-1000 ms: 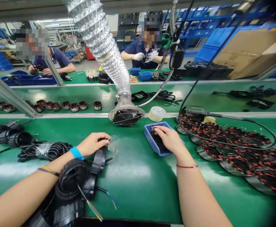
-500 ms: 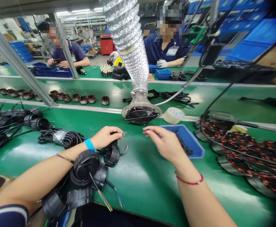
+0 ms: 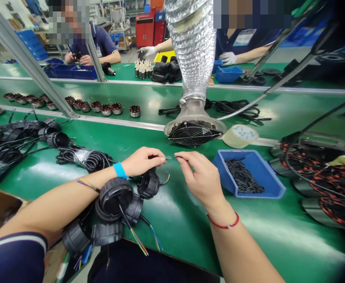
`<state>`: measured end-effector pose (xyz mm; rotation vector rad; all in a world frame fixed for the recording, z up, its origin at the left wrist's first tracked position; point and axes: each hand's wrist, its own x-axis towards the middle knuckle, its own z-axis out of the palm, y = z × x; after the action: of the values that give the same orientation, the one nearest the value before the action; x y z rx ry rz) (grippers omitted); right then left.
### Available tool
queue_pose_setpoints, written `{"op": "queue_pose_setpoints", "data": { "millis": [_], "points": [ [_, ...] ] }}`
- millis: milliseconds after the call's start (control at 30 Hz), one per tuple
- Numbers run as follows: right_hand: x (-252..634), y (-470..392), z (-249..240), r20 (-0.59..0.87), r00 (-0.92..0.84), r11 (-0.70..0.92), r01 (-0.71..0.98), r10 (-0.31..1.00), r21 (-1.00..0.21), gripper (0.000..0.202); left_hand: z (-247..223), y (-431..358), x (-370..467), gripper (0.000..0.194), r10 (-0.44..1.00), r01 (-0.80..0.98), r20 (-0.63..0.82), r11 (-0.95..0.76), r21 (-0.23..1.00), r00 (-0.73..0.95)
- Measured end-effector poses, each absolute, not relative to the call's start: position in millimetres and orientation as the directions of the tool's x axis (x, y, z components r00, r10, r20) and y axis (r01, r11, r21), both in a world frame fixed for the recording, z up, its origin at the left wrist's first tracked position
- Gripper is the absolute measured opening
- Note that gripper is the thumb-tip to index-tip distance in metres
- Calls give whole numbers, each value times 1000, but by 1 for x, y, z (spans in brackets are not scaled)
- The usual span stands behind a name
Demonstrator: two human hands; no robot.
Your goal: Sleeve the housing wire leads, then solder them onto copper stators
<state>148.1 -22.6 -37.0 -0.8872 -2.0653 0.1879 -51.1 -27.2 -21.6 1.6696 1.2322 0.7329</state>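
Note:
My left hand (image 3: pixel 142 160) is closed in a pinch on thin wires (image 3: pixel 168 157) whose ends stick out past the fingertips. Between the thumb and forefinger of my right hand (image 3: pixel 200 173) is a short, thin black tube (image 3: pixel 178 157). Tube and wire ends meet, or nearly meet, in the small gap between the hands; whether the wires are inside it I cannot tell. Black ribbed round housings (image 3: pixel 117 193) with coloured wire ends lie under and beside my left forearm. Right of my right hand, a blue bin (image 3: pixel 274 193) contains many similar black tubes (image 3: pixel 244 177).
A fan-fronted extraction hood (image 3: pixel 194 133) hangs just beyond my hands. Behind the bin lies a tape roll (image 3: pixel 240 136). Wound stator coils (image 3: pixel 334 184) crowd the right, while a coiled black cable (image 3: pixel 83 157) lies left. Two people sit across the bench.
My right hand has come left from the blue bin with the black tube and now meets my left hand. The camera view has tipped downward and shifted left.

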Motion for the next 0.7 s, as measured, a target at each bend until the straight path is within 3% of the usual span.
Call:
{"op": "queue_pose_setpoints", "data": {
  "millis": [400, 600, 700],
  "points": [
    [151, -23, -35, 681, -443, 779, 545, 583, -311, 16, -19, -28, -49, 21, 939, 421, -59, -95, 902, 338],
    [156, -19, -36, 625, -552, 788, 592, 552, -172, 18, -21, -27, -50, 22, 945, 414, -35, -109, 904, 325],
    [159, -18, -36, 576, -552, 774, 579, 604, -256, 19, -21, -26, -50, 21, 949, 409, -35, -102, 907, 313]
  ]
}}
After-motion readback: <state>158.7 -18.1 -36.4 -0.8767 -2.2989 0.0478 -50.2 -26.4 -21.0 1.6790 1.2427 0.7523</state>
